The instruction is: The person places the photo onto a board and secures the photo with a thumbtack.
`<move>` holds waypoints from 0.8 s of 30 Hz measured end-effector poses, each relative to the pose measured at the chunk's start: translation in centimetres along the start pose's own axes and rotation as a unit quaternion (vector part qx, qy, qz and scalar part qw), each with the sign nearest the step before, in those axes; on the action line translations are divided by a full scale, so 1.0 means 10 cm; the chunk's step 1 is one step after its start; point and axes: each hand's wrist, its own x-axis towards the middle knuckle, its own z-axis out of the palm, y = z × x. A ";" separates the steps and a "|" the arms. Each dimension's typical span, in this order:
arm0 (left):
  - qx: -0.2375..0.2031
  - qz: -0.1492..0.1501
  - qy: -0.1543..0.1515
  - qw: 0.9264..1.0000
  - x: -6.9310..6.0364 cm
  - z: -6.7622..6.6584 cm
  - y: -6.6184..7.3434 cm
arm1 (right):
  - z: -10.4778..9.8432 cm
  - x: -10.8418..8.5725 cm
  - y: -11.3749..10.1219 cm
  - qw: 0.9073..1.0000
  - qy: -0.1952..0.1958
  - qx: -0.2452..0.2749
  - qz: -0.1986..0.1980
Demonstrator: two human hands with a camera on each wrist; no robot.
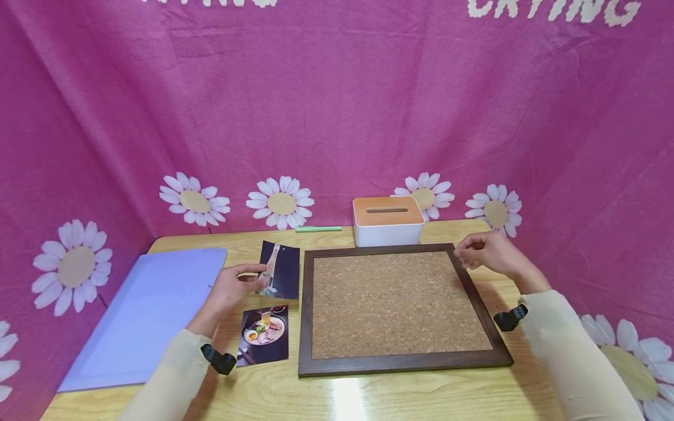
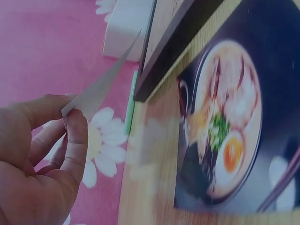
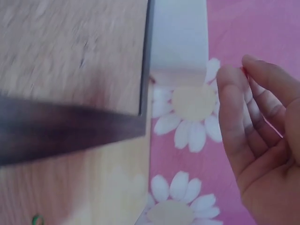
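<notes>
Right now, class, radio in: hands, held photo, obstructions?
Left hand pinching bottle photo, tilted. Right hand pinching tiny red thing near corkboard. No obstruction seen between photo and corkboard.

It was a curtained-off space, home or office unclear: pink daisy cloth [image 1: 326, 117] walled the desk [image 1: 263, 397] along its far, left and right edges!

Across the upper frame hangs a magenta curtain [image 1: 326, 117] with daisies [image 1: 281, 204] and white lettering [image 1: 559, 9]. Right of centre sits a tissue box [image 1: 388, 235] with an orange lid [image 1: 387, 218], a green pen [image 1: 318, 229] at its left. At lower left, a pale-blue sheet [image 1: 150, 316] lies on the wooden table [image 1: 421, 397].
</notes>
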 end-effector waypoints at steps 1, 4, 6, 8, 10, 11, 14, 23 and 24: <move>0.001 0.000 -0.001 1.000 -0.01 0.02 0.01 | 0.02 0.01 -0.03 1.000 -0.003 0.004 -0.004; 0.007 0.005 -0.007 1.000 -0.04 0.10 0.06 | 0.06 0.04 -0.11 1.000 -0.014 0.019 -0.014; 0.005 0.010 -0.010 1.000 -0.07 0.17 0.09 | 0.10 0.05 -0.16 0.999 -0.020 0.025 -0.015; -0.005 0.015 -0.016 1.000 -0.09 0.23 0.12 | 0.15 0.06 -0.20 0.999 -0.024 0.026 -0.015; -0.018 0.017 -0.022 0.999 -0.12 0.30 0.15 | 0.20 0.08 -0.25 0.999 -0.027 0.021 -0.019; -0.025 0.015 -0.023 0.999 -0.13 0.33 0.16 | 0.22 0.09 -0.27 0.999 -0.030 0.020 -0.024; -0.035 0.018 -0.030 0.999 -0.17 0.42 0.20 | 0.30 0.11 -0.34 0.999 -0.036 0.023 -0.029; -0.027 0.017 -0.038 0.999 -0.22 0.69 0.26 | 0.49 0.19 -0.53 0.997 -0.059 0.051 -0.027; -0.025 0.016 -0.040 0.999 -0.22 0.71 0.27 | 0.51 0.20 -0.55 0.997 -0.059 0.046 -0.033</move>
